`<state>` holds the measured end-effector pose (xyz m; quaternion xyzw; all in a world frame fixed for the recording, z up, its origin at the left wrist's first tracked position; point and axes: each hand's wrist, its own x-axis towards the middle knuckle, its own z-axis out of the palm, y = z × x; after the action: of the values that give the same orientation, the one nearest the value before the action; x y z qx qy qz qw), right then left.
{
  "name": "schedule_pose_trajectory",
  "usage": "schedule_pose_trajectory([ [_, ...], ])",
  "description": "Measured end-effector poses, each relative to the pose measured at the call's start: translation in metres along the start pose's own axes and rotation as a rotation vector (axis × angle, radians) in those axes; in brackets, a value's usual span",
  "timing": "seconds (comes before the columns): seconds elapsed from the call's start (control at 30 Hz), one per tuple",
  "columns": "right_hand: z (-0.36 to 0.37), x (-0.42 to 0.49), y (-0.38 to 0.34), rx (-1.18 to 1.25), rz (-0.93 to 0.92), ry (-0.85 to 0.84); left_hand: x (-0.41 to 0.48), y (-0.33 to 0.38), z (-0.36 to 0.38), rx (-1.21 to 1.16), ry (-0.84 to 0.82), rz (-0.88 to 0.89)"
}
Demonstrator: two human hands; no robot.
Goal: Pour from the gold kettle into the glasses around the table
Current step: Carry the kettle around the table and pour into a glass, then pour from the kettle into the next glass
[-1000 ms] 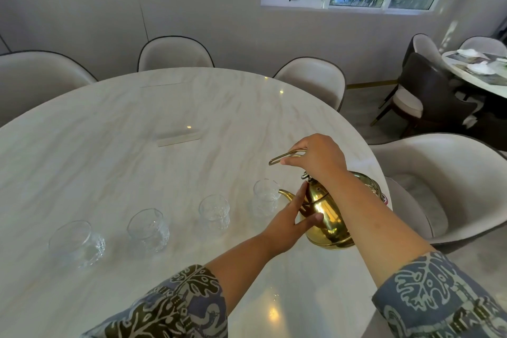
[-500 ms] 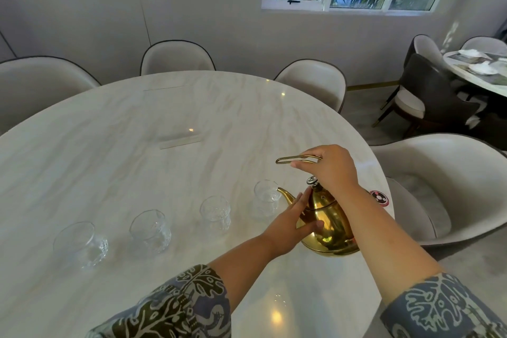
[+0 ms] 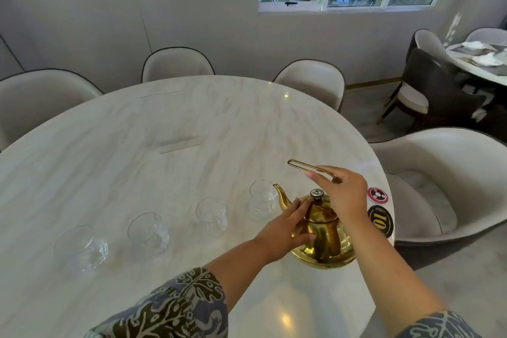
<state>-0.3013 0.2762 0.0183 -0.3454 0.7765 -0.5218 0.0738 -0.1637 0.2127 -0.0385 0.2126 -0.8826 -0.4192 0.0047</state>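
The gold kettle [image 3: 321, 244] stands nearly upright near the right edge of the white marble table [image 3: 137, 159]. Its spout tip reaches the rim of the nearest glass [image 3: 262, 196]. My right hand [image 3: 343, 195] grips the thin wire handle [image 3: 301, 165] above the lid. My left hand [image 3: 285, 228] cups the kettle's left side, fingers up by the lid and thumb low on the body. Several clear glasses stand in a row running left: a second [image 3: 211, 214], a third [image 3: 148, 230] and one further left [image 3: 81, 245]. I cannot tell how much liquid they hold.
A red round disc [image 3: 377, 195] and a black disc marked 10 [image 3: 380, 221] lie at the table edge right of the kettle. A clear acrylic stand [image 3: 178, 143] sits mid-table. Padded chairs [image 3: 439, 186] ring the table. Another set table [image 3: 482, 60] is at far right.
The kettle has swung from tilted toward the nearest glass to nearly upright and sits lower. Both hands stayed on it, and the two discs at the edge came into view.
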Motion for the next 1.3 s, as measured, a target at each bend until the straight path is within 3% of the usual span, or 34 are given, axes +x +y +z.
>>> schedule_pose_trajectory([
  [0.23,-0.011,-0.014,0.006,0.140,-0.012,0.039,-0.008,0.006,0.005,0.142,0.066,0.026],
  [0.5,-0.012,-0.031,-0.020,0.182,-0.049,0.014,-0.043,0.011,0.000,0.138,0.150,0.039],
  [0.83,0.023,-0.055,-0.060,0.096,-0.077,-0.021,-0.090,-0.013,-0.024,0.140,0.113,0.024],
  [1.3,0.082,-0.066,-0.095,-0.116,-0.103,-0.142,-0.128,-0.048,-0.041,-0.079,0.091,-0.035],
])
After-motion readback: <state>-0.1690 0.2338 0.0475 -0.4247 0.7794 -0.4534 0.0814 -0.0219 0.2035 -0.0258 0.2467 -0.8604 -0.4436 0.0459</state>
